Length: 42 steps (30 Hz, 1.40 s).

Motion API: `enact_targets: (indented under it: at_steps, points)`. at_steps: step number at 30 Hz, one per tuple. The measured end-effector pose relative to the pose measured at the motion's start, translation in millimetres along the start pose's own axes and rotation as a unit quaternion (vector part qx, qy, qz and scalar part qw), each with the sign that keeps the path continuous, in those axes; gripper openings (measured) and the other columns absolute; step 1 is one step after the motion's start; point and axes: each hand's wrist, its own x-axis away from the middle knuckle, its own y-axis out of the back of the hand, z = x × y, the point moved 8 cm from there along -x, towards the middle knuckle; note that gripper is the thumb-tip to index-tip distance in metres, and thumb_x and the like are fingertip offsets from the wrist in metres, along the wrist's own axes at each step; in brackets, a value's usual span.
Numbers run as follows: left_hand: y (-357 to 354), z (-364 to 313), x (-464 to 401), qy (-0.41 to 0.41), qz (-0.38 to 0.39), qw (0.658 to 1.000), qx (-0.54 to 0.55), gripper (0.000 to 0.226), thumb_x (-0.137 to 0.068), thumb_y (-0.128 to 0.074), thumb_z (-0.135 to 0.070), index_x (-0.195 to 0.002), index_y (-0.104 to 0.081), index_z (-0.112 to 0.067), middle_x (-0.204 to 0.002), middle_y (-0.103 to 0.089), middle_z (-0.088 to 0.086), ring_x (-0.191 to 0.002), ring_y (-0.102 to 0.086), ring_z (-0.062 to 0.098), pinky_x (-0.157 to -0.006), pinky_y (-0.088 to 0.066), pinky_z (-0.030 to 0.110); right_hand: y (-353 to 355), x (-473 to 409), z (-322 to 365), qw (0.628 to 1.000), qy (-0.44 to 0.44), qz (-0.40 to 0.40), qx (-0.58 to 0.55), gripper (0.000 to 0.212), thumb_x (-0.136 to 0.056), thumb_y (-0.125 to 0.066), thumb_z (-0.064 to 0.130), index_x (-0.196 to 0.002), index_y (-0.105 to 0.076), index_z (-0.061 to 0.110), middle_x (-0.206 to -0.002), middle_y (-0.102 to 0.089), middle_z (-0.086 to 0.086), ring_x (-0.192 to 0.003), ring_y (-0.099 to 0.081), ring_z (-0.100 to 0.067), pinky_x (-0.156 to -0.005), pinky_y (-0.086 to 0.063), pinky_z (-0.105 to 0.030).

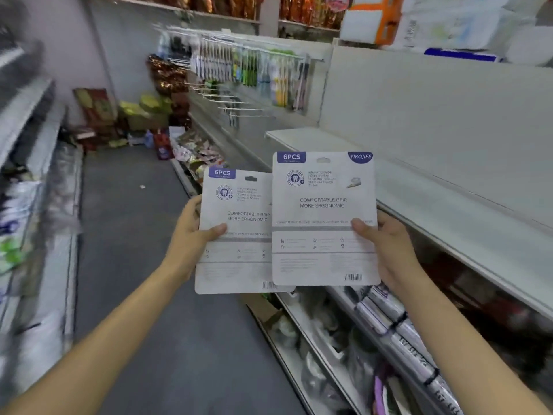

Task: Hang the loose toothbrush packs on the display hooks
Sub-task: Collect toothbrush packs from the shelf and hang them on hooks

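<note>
Two toothbrush packs, held: the left pack (236,232) in your left hand (191,235), the right pack (324,218) in your right hand (389,250), each pinched at its outer edge, thumb on the printed back. Both stand upright, hang holes uppermost, probably so they slip onto hooks. The right pack overlaps the left. Bare display hooks (239,110) stand well apart, beneath hung toothbrushes (254,73).

Two toothbrush packs, the left pack (236,235) partly behind the right pack (324,220); two hands, left hand (191,235) and right hand (389,250), flanking the packs
</note>
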Motion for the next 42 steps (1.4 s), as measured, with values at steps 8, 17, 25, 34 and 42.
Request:
enact_targets:
  at_steps: [8, 17, 25, 34, 42]
  points:
    - [60.1, 34.1, -38.9, 0.041, -0.063, 0.997, 0.013, 0.060, -0.086, -0.069, 0.008, -0.136, -0.049, -0.020, -0.113, -0.075, 0.001, -0.098, -0.074, 0.026, -0.085, -0.059, 0.051, -104.8, -81.1, -40.6, 0.995, -0.018, 0.087, 0.051, 0.021, -0.095, -0.064, 0.007, -0.115, -0.071, 0.010, -0.107, -0.077, -0.005, -0.098, -0.074, -0.028, -0.085, -0.058, -0.043]
    - [85.2, 57.9, -149.9, 0.060, -0.125, 0.989, 0.057, 0.061, -0.087, -0.066, 0.011, -0.136, -0.046, -0.020, -0.103, -0.077, -0.010, -0.098, -0.074, 0.022, -0.077, -0.060, 0.039, -186.7, -226.2, -67.6, 0.968, 0.085, 0.091, 0.217, 0.060, -0.093, -0.068, 0.017, -0.144, -0.038, 0.026, -0.136, -0.051, 0.006, -0.122, -0.051, -0.013, -0.097, -0.042, -0.035]
    - [97.9, 57.9, -253.9, 0.057, -0.175, 0.979, 0.086, 0.063, -0.088, -0.065, 0.010, -0.136, -0.045, -0.024, -0.114, -0.073, 0.001, -0.094, -0.073, 0.023, -0.069, -0.060, 0.035, -267.5, -329.4, -85.2, 0.905, 0.180, 0.149, 0.356, 0.040, -0.101, -0.053, 0.013, -0.138, -0.057, 0.026, -0.146, -0.027, -0.002, -0.128, -0.044, -0.025, -0.111, -0.040, -0.042]
    - [138.5, 80.0, -345.4, 0.045, -0.204, 0.974, 0.088, 0.069, -0.087, -0.066, 0.011, -0.139, -0.042, -0.028, -0.121, -0.071, 0.008, -0.104, -0.071, 0.030, -0.077, -0.060, 0.045, -379.5, -379.2, -104.2, 0.780, 0.227, 0.183, 0.553, 0.050, -0.103, -0.043, 0.045, -0.151, -0.039, 0.033, -0.162, -0.031, -0.002, -0.142, -0.030, -0.029, -0.112, -0.024, -0.045]
    - [206.1, 77.2, -451.3, -0.025, -0.156, 0.986, 0.047, 0.078, -0.085, -0.067, 0.013, -0.140, -0.041, -0.035, -0.115, -0.074, 0.008, -0.104, -0.072, 0.029, -0.083, -0.060, 0.049, -515.3, -437.4, -113.7, 0.807, 0.136, 0.190, 0.543, 0.113, -0.073, -0.025, 0.095, -0.151, -0.026, 0.014, -0.163, -0.026, -0.011, -0.139, -0.041, -0.036, -0.098, -0.048, -0.050]
